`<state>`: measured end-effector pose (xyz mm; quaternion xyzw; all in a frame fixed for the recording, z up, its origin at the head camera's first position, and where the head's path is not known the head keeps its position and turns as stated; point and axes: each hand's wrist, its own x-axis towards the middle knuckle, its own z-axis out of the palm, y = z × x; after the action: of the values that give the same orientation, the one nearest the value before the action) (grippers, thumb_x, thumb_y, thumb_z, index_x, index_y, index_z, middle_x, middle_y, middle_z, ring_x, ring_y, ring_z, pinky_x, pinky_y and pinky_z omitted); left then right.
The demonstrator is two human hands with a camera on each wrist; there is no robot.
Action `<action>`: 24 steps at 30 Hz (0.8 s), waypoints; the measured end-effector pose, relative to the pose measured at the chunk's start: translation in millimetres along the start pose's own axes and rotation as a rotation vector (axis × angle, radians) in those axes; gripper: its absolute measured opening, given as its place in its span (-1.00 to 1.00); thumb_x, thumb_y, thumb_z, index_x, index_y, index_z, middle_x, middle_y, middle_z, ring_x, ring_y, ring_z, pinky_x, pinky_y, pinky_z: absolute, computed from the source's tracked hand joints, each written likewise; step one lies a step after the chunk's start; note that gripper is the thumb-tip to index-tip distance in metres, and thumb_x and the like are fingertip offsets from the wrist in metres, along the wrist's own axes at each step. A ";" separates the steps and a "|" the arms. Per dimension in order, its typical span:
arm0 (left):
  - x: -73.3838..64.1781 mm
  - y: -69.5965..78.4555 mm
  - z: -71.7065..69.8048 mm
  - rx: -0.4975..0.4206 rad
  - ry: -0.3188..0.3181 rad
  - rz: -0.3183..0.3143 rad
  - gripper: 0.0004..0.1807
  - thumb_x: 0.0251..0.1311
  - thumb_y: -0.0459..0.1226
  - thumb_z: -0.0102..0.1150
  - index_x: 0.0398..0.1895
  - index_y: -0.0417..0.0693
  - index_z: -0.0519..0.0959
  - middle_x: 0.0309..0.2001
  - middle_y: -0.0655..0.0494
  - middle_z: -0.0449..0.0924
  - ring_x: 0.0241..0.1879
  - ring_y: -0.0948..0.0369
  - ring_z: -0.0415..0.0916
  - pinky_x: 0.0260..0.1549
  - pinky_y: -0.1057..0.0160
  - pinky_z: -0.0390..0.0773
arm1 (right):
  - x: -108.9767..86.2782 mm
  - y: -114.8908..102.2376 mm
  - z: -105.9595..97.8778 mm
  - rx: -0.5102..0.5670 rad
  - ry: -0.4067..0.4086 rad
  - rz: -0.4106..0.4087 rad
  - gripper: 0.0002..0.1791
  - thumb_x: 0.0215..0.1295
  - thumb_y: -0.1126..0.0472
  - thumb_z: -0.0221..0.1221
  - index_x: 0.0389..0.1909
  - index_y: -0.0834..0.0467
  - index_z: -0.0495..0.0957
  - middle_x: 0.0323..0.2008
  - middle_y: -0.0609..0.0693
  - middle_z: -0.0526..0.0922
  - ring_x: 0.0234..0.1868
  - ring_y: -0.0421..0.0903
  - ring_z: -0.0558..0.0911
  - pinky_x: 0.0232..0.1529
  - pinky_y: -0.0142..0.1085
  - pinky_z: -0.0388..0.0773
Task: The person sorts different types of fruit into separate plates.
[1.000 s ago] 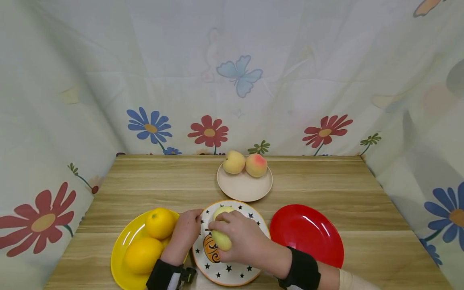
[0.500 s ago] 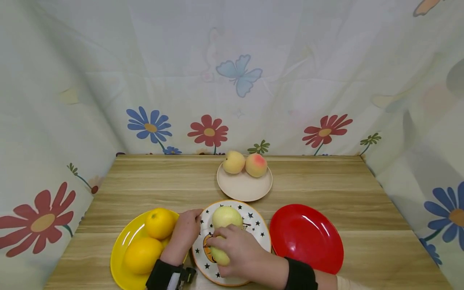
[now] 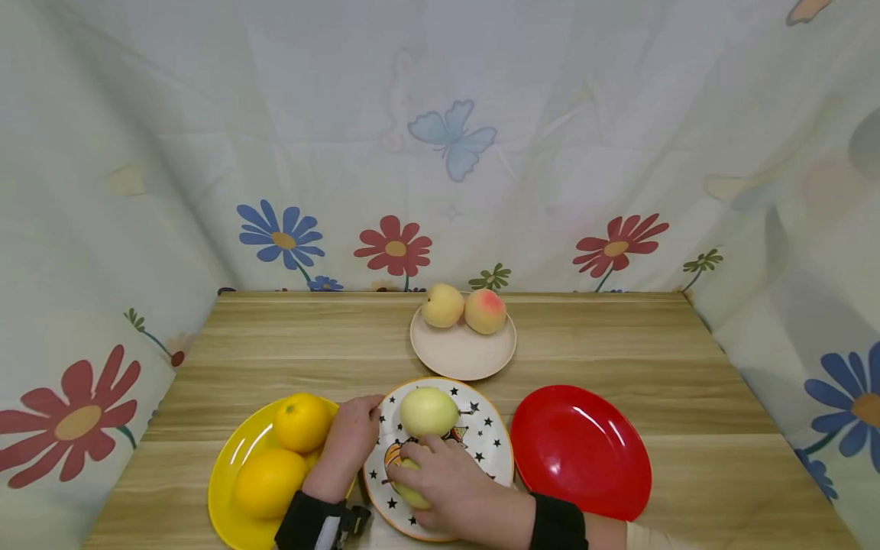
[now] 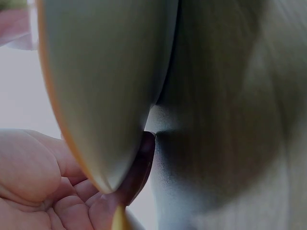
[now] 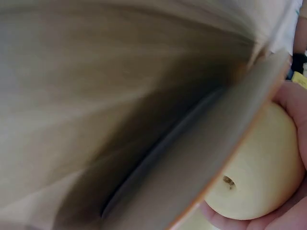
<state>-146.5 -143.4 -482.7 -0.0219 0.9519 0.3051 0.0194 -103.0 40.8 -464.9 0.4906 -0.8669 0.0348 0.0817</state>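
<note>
A white plate with black stars and an orange rim (image 3: 500,458) lies at the front middle of the table. My left hand (image 3: 349,437) pinches its left edge; in the left wrist view the fingers (image 4: 72,211) are curled at the rim, with one fingertip beneath it. On the plate's near part, my right hand (image 3: 459,483) grips a pale yellow-green pear (image 3: 411,495). That pear (image 5: 259,167) sits against the palm in the right wrist view, its small brown pit showing. A second pear (image 3: 429,412) rests on the plate's far part, stem pointing right, untouched.
At the left, a yellow plate (image 3: 223,466) bears large yellow lemon-like fruit (image 3: 271,483), partly hidden by my left hand. A glossy red plate (image 3: 580,451) lies to the right. Farther back, a beige plate (image 3: 464,359) holds two peaches (image 3: 485,312). A printed curtain surrounds the wooden table.
My right hand has moved toward the near side of the starred plate with the gripped pear. The far pear has come into fuller view. My left hand has stayed at the rim.
</note>
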 end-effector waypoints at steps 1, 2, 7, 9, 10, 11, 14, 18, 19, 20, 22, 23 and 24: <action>-0.1 -0.1 0.3 -0.001 -0.001 0.000 -0.73 0.29 -0.38 0.05 0.00 -0.24 0.60 -0.13 -0.08 0.66 -0.16 0.08 0.60 -0.15 0.05 0.58 | -0.3 -0.1 0.1 -0.002 -0.013 0.000 -0.44 -0.03 -0.13 0.36 0.05 -0.23 0.46 -0.05 -0.14 0.47 -0.07 -0.11 0.45 -0.27 -0.33 0.48; -0.2 0.0 0.5 -0.001 0.000 0.000 -0.73 0.29 -0.38 0.05 0.00 -0.24 0.60 -0.13 -0.08 0.66 -0.16 0.08 0.60 -0.15 0.05 0.58 | -0.5 0.0 0.2 -0.005 -0.021 -0.001 -0.43 -0.03 -0.15 0.36 0.06 -0.23 0.46 -0.04 -0.14 0.46 -0.07 -0.11 0.45 -0.28 -0.33 0.47; -0.6 -0.1 0.8 0.007 0.013 0.006 -0.73 0.29 -0.39 0.04 -0.01 -0.24 0.60 -0.13 -0.09 0.66 -0.14 0.06 0.60 -0.14 0.05 0.58 | -0.5 -0.9 2.1 -0.003 0.020 -0.026 -0.47 0.01 -0.18 0.31 0.03 -0.19 0.47 -0.06 -0.12 0.48 -0.10 -0.11 0.46 -0.30 -0.33 0.47; -0.6 -0.2 0.8 0.012 0.014 0.003 -0.73 0.29 -0.39 0.04 0.00 -0.25 0.60 -0.13 -0.10 0.66 -0.13 0.05 0.60 -0.14 0.05 0.58 | 0.2 -1.6 3.3 -0.013 0.037 -0.035 -0.51 0.03 -0.16 0.29 0.01 -0.18 0.48 -0.08 -0.12 0.50 -0.12 -0.11 0.46 -0.33 -0.33 0.46; -0.6 -0.3 0.7 0.017 0.014 0.003 -0.73 0.29 -0.39 0.04 0.00 -0.25 0.60 -0.12 -0.10 0.66 -0.13 0.05 0.60 -0.15 0.05 0.58 | 0.8 -1.8 3.5 -0.019 0.038 -0.038 -0.52 0.03 -0.14 0.28 0.01 -0.18 0.48 -0.08 -0.12 0.50 -0.13 -0.11 0.46 -0.35 -0.34 0.45; -0.6 -0.3 0.6 0.019 0.018 0.008 -0.73 0.29 -0.39 0.04 0.00 -0.26 0.60 -0.13 -0.11 0.66 -0.14 0.05 0.60 -0.16 0.05 0.58 | 1.4 -2.2 3.7 -0.024 0.035 -0.039 -0.53 0.04 -0.13 0.27 0.01 -0.18 0.49 -0.08 -0.12 0.50 -0.13 -0.11 0.46 -0.36 -0.34 0.44; -0.8 -0.6 0.9 0.019 0.023 0.009 -0.74 0.29 -0.39 0.04 -0.01 -0.25 0.60 -0.14 -0.10 0.66 -0.16 0.06 0.60 -0.17 0.06 0.59 | 2.5 -3.1 3.9 -0.040 0.012 -0.037 -0.55 0.04 -0.12 0.26 0.00 -0.19 0.48 -0.08 -0.13 0.49 -0.13 -0.11 0.44 -0.40 -0.34 0.41; -1.3 -0.5 1.4 0.012 0.027 0.015 -0.75 0.28 -0.39 0.05 -0.03 -0.24 0.62 -0.17 -0.08 0.67 -0.19 0.09 0.60 -0.20 0.08 0.59 | 2.8 -4.6 5.1 -0.037 0.006 -0.022 -0.51 0.00 -0.13 0.28 -0.01 -0.14 0.42 -0.09 -0.16 0.48 -0.14 -0.13 0.43 -0.38 -0.34 0.40; -1.2 -0.3 1.4 0.012 0.030 0.016 -0.75 0.28 -0.40 0.05 -0.04 -0.24 0.62 -0.18 -0.08 0.67 -0.20 0.09 0.60 -0.21 0.08 0.59 | 2.8 -4.8 5.4 -0.038 0.014 -0.021 -0.49 -0.02 -0.13 0.29 -0.02 -0.12 0.41 -0.09 -0.17 0.48 -0.13 -0.13 0.44 -0.36 -0.34 0.40; -1.2 -0.1 1.4 0.011 0.031 0.017 -0.75 0.28 -0.40 0.05 -0.04 -0.23 0.62 -0.18 -0.08 0.67 -0.21 0.09 0.60 -0.21 0.08 0.59 | 2.9 -5.0 5.8 -0.037 0.022 -0.022 -0.48 -0.03 -0.13 0.29 -0.03 -0.11 0.40 -0.09 -0.18 0.48 -0.13 -0.14 0.44 -0.33 -0.33 0.41; -1.2 0.3 1.4 0.014 0.029 0.015 -0.75 0.28 -0.40 0.05 -0.04 -0.24 0.62 -0.18 -0.08 0.67 -0.22 0.10 0.60 -0.22 0.09 0.59 | 2.8 -5.0 6.2 -0.022 0.039 -0.032 -0.46 -0.04 -0.11 0.31 -0.03 -0.09 0.39 -0.08 -0.18 0.48 -0.08 -0.14 0.44 -0.23 -0.30 0.44; -1.3 0.7 1.2 0.017 0.027 0.012 -0.75 0.28 -0.40 0.05 -0.04 -0.24 0.62 -0.18 -0.08 0.67 -0.23 0.10 0.60 -0.22 0.09 0.59 | 2.7 -4.8 6.1 -0.018 0.049 -0.040 -0.46 -0.05 -0.11 0.32 -0.02 -0.08 0.40 -0.07 -0.17 0.48 -0.06 -0.14 0.43 -0.17 -0.29 0.44; -1.4 1.0 1.1 0.019 0.021 0.009 -0.75 0.28 -0.40 0.05 -0.04 -0.25 0.61 -0.18 -0.08 0.67 -0.22 0.10 0.60 -0.22 0.08 0.60 | 2.6 -4.7 5.9 -0.016 0.057 -0.047 -0.45 -0.05 -0.11 0.32 -0.02 -0.07 0.41 -0.05 -0.17 0.48 -0.03 -0.14 0.43 -0.11 -0.28 0.43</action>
<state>-145.1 -141.9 -482.9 -0.0205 0.9549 0.2961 0.0081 -100.9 35.4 -470.3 0.5090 -0.8527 0.0397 0.1110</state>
